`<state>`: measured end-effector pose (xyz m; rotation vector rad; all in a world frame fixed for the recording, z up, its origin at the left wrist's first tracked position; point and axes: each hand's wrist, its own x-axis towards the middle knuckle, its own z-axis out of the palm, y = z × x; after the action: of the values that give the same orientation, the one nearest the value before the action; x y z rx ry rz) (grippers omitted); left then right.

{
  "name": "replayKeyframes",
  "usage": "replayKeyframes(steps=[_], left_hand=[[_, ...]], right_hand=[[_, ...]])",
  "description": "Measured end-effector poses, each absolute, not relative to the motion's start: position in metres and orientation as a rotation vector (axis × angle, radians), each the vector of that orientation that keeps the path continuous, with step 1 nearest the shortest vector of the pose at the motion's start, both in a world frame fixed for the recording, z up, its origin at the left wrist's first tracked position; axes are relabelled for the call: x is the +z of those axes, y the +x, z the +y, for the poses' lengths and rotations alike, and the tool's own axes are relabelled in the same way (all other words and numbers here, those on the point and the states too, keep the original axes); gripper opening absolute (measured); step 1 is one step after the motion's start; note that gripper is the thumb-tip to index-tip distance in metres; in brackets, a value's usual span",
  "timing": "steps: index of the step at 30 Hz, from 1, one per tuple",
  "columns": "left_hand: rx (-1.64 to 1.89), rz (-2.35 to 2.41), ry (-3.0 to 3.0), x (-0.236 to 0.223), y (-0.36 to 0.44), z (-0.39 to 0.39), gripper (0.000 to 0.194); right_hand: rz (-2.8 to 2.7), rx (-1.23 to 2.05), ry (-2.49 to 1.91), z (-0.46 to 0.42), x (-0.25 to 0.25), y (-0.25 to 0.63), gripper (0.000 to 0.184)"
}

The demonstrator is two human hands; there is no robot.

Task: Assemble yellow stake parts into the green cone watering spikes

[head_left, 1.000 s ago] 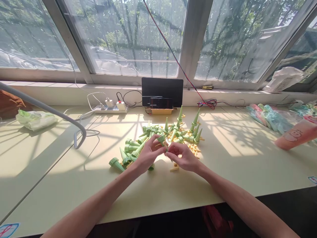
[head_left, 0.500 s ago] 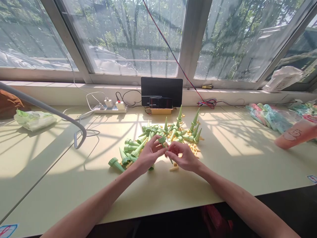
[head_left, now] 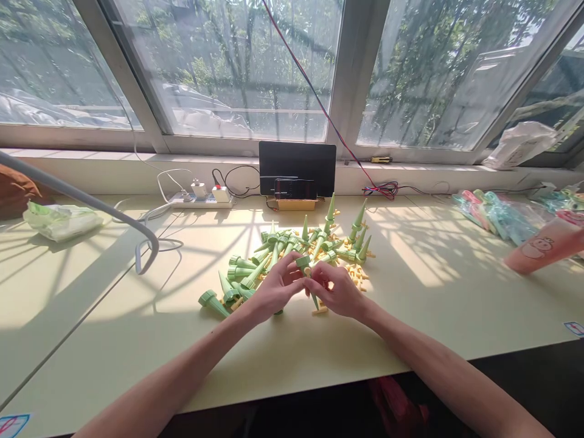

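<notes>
Between my hands is a green plastic watering spike (head_left: 303,262), its ribbed cap end up and its tip pointing down toward me. My left hand (head_left: 277,287) is closed around its upper part. My right hand (head_left: 336,289) pinches at a small yellow valve (head_left: 308,272) on the spike's side; the fingertips partly hide it. Several more green spikes (head_left: 246,274) lie to the left and behind my hands. Loose yellow valves (head_left: 358,275) are heaped beyond my right hand, and another yellow piece (head_left: 320,311) lies just below the held spike's tip.
A dark tablet (head_left: 297,164) with a phone in front stands by the window. Left of it are a power strip (head_left: 201,199) and a bent grey metal arm (head_left: 148,243). A tilted pink drink cup (head_left: 538,246) and plastic bags (head_left: 495,216) are at the right.
The held spike has turned more upright, and its tip now shows below my fingers. My right fingers have closed in on the yellow valve. The pile is unchanged.
</notes>
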<state>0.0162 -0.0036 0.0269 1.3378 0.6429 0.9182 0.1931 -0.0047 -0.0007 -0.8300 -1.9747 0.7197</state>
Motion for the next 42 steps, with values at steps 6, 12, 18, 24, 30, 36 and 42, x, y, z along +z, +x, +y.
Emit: replayKeyframes(steps=[6, 12, 18, 24, 30, 36, 42], left_hand=[[0.885, 0.61, 1.342, 0.028, 0.015, -0.003, 0.032], [0.843, 0.588, 1.341, 0.031, 0.015, -0.004, 0.033], [0.802, 0.626, 1.331, 0.034, 0.013, -0.004, 0.036], [0.782, 0.641, 1.328, 0.036, 0.012, -0.005, 0.038], [0.782, 0.633, 1.324, 0.036, 0.012, -0.005, 0.04], [0.776, 0.627, 1.33, 0.038, 0.013, -0.006, 0.037], [0.775, 0.617, 1.347, 0.038, 0.013, -0.006, 0.035]], right_hand=[[-2.032, 0.667, -0.872, -0.007, 0.002, 0.192, 0.018], [-2.024, 0.711, -0.872, -0.01, 0.004, 0.191, 0.012], [-2.084, 0.696, -0.885, -0.01, 0.002, 0.193, 0.012], [-2.083, 0.73, -0.869, -0.009, -0.001, 0.194, 0.014], [-2.091, 0.765, -0.854, -0.009, -0.001, 0.194, 0.013], [-2.094, 0.798, -0.865, -0.009, -0.001, 0.196, 0.011], [-2.09, 0.828, -0.855, -0.009, 0.0, 0.196, 0.01]])
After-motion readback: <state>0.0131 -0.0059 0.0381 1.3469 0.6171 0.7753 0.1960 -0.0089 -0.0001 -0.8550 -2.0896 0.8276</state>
